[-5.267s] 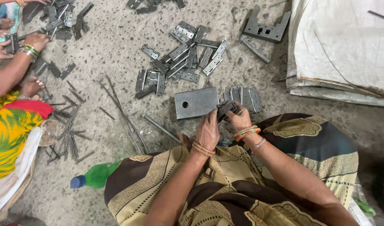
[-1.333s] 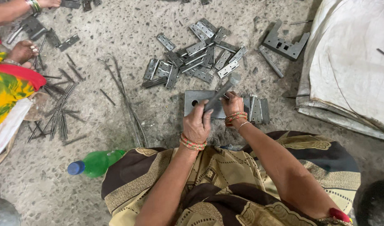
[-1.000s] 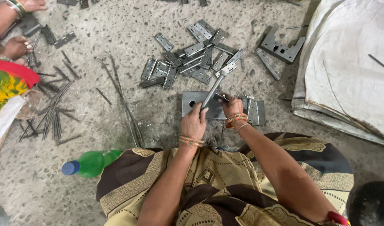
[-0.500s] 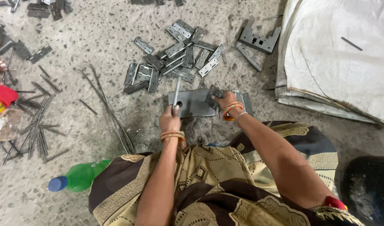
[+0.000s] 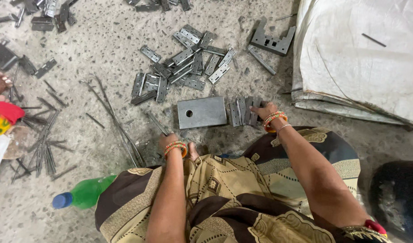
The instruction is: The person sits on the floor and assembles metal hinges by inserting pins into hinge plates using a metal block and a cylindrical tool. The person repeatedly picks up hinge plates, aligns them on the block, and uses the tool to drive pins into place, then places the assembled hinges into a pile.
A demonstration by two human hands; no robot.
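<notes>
Both hands work low over a speckled concrete floor, seen from the head camera. Left hand, wrist ringed with orange and green bangles, reaches down beside a thin metal rod, its fingers curled at the rod's near end; whether they grip it cannot be told. Right hand, also bangled, stretches forward with fingers bent onto a short row of grey hinge leaves lying side by side, touching them rather than clearly clasping one. Between the two hands lies a flat rectangular steel plate with one round hole near its left edge, dull grey and smooth. Beyond it, a loose heap of perforated hinge leaves spreads across the floor, and long bent wires lie to the left. A notched metal bracket sits near a white woven sack at upper right. A green plastic bottle with a blue cap lies by the patterned garment
</notes>
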